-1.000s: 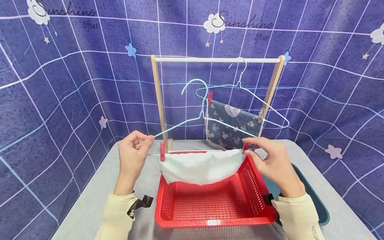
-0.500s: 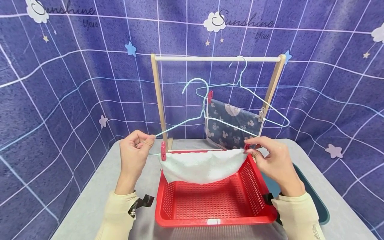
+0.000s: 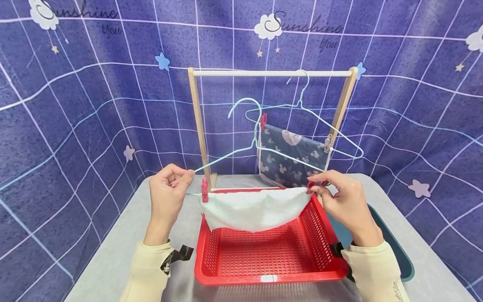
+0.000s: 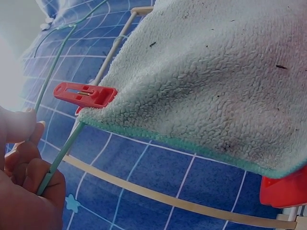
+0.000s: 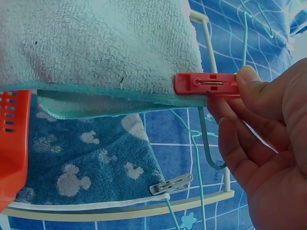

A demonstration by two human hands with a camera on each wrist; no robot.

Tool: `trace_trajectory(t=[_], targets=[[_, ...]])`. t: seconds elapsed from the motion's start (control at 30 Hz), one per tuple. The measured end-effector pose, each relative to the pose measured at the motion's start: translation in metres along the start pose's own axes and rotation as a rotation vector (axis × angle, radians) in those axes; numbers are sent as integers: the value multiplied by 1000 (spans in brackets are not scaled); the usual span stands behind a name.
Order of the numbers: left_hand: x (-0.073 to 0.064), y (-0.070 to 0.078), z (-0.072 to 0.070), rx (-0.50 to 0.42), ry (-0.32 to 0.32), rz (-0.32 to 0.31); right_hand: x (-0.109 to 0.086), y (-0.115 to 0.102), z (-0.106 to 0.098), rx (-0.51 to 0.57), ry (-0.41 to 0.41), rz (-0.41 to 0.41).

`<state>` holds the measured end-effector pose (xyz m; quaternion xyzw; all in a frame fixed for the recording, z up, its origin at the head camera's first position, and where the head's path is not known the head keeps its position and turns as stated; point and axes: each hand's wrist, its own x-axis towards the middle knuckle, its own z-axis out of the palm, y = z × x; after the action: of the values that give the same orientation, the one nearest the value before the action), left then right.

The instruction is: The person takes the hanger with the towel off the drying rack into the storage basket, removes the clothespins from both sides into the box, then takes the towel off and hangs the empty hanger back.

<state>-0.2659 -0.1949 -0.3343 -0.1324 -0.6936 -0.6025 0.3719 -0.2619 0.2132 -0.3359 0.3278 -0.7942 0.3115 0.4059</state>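
Note:
A pale aqua wire hanger is held up in front of the rack, its left corner gripped by my left hand. From its bottom bar hangs a small white towel with an aqua edge. One red clothespin clamps the towel's left end, apart from my left fingers. At the right end, my right hand pinches the handles of another red clothespin, whose nose lies over the towel's edge. The hanger's right corner shows below that hand in the right wrist view.
Behind stands a wooden rack with a white rail. On it hangs another hanger with a dark blue patterned towel, held by a red clothespin and a metal clip. A red basket sits below; a teal tray lies right.

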Motion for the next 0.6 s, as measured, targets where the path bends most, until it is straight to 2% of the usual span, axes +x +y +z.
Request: trace_trajectory(t=[0.3, 0.6], targets=[[-1, 1, 0, -10, -2, 1, 0, 1, 2, 44, 42, -11], [-1, 2, 0, -13, 1, 8, -1, -1, 2, 41, 69, 7]])
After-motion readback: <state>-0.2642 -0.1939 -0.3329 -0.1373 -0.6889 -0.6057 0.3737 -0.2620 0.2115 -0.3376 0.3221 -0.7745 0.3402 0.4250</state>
